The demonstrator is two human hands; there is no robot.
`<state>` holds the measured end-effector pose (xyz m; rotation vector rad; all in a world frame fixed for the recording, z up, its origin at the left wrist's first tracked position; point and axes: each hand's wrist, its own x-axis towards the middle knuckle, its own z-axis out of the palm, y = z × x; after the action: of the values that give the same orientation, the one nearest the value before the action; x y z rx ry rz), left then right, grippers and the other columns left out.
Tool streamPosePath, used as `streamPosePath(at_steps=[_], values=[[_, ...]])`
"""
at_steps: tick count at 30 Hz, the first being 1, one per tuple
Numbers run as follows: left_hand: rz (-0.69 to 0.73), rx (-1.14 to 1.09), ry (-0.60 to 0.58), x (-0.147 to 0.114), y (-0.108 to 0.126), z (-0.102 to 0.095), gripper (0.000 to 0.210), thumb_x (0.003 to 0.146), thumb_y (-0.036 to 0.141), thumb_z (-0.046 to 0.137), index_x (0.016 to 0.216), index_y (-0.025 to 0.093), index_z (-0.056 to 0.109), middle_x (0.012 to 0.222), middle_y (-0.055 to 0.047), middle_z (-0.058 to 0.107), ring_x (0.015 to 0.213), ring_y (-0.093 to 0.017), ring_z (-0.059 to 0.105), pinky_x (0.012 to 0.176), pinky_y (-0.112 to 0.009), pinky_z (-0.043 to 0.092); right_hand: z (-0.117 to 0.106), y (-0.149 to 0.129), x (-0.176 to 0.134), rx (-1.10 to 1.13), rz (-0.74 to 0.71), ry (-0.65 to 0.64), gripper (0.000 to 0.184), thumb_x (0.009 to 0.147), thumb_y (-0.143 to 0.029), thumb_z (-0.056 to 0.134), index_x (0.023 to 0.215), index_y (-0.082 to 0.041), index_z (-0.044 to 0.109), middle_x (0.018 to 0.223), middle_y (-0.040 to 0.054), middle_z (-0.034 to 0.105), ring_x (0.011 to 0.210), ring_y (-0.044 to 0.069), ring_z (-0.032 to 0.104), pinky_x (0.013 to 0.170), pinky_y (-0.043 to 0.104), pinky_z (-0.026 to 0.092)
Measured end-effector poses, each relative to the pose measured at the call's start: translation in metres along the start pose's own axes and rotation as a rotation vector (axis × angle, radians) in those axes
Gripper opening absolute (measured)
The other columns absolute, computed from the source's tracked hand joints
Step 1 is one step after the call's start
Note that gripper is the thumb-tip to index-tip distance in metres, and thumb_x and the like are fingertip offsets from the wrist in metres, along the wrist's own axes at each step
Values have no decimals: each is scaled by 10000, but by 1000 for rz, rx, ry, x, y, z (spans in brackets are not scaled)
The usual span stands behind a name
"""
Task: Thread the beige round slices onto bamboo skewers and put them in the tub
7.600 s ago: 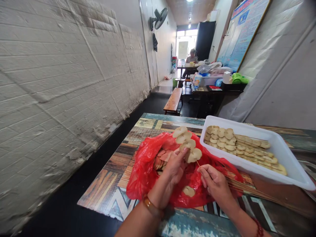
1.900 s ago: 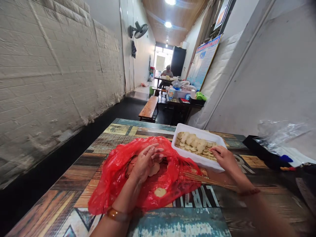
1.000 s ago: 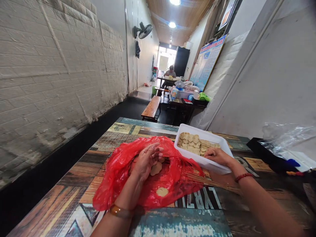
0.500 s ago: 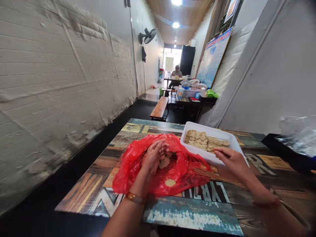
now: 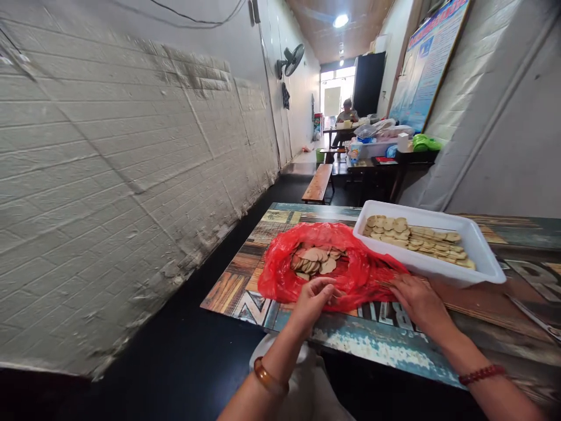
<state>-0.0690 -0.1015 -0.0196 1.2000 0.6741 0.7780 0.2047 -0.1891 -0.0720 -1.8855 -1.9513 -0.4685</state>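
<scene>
Thin, pale-beige, roundish slices (image 5: 318, 255) lie heaped just beyond your left hand (image 5: 312, 299), whose thumb and fingers curl toward each other over the six o'clock edge of a crumpled, see-through red plastic bag (image 5: 278, 269); whether they pinch anything cannot be told. Your right hand (image 5: 418, 301) is at the bag's four o'clock, fingertips down at a bundle of long, thin, tan sticks (image 5: 471, 313) that runs out past your wrist; whether you grip one or merely touch them is unclear. Taking the bag as your dial's centre, the heap sits loose in its open mouth. At two o'clock, just beside the bag, stands a white, rectangular plastic tray (image 5: 486, 257), and in it lie overlapping rows of threaded slices (image 5: 388, 225), already on their sticks. So your tray looks well stocked with finished pieces, while the loose heap and the bundle look unworked; how deep the heap goes is hidden from you. Beneath it all is your multicoloured, wood-patterned table (image 5: 372, 349), and well beyond, at twelve, a narrow brown wooden bench (image 5: 318, 182).
</scene>
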Motion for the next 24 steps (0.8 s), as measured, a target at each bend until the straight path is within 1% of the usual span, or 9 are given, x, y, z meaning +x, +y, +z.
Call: streamPosePath(at_steps=[2, 5, 8, 10, 12, 15, 18, 21, 24], values=[[2, 26, -12, 4, -1, 7, 356, 748, 411, 647, 948, 118, 628, 761, -65, 684, 603, -111, 580, 610, -235, 425, -1, -7, 1, -16, 27, 19, 289, 952, -271, 384, 883, -172, 647, 897, 102, 659, 853, 222, 612, 753, 345, 453], [12, 62, -24, 19, 0, 18, 359, 728, 419, 657, 926, 120, 633, 745, -58, 677, 585, -107, 569, 587, -229, 424, -3, -18, 5, -58, 89, 28, 256, 962, -237, 378, 971, -163, 624, 981, 111, 650, 835, 208, 607, 746, 341, 449], [25, 66, -14, 36, -3, 28, 361, 709, 429, 660, 898, 123, 629, 721, -45, 664, 563, -105, 564, 568, -226, 428, -2, -30, 12, -69, 126, -6, 235, 970, -234, 395, 1020, -171, 615, 932, 80, 655, 797, 167, 612, 724, 307, 479], [44, 85, 30, 45, -10, 31, 357, 706, 431, 649, 883, 122, 625, 697, -36, 650, 538, -102, 555, 537, -217, 415, 0, -39, 18, -59, 143, -26, 211, 957, -283, 452, 1069, -184, 601, 1024, 64, 638, 849, 152, 615, 760, 319, 508], [68, 112, 104, 48, -19, 30, 353, 705, 444, 632, 863, 128, 621, 653, -18, 626, 501, -99, 534, 498, -211, 397, 1, -51, 24, -41, 140, -33, 273, 918, -318, 536, 1146, -172, 567, 1128, 65, 602, 922, 170, 615, 788, 367, 523], [138, 125, 167, 47, -33, 23, 353, 680, 420, 653, 884, 136, 605, 591, 24, 561, 466, -97, 500, 464, -208, 377, 1, -68, 34, -22, 86, -12, 295, 907, -317, 556, 1155, -157, 558, 1119, 63, 603, 912, 172, 621, 769, 367, 531], [218, 178, 198, 47, -41, 14, 294, 723, 400, 606, 885, 155, 607, 629, 20, 571, 469, -101, 494, 475, -221, 383, -3, -82, 40, -30, 9, 33, 194, 936, -327, 501, 980, -178, 618, 939, 26, 649, 756, 115, 618, 691, 287, 525], [355, 378, 227, 48, -43, 9, 169, 723, 320, 604, 710, 154, 634, 669, -17, 598, 606, -138, 540, 591, -252, 415, -7, -88, 41, -42, -28, 85, 285, 956, -319, 442, 762, -197, 612, 697, 1, 639, 647, 141, 618, 595, 265, 465], [438, 544, 208, 44, -40, 10, 149, 736, 269, 585, 637, 166, 627, 679, -34, 607, 695, -168, 551, 669, -278, 411, -7, -89, 38, -41, -30, 119, 330, 962, -314, 414, 710, -206, 598, 651, 11, 641, 620, 160, 623, 570, 264, 397]])
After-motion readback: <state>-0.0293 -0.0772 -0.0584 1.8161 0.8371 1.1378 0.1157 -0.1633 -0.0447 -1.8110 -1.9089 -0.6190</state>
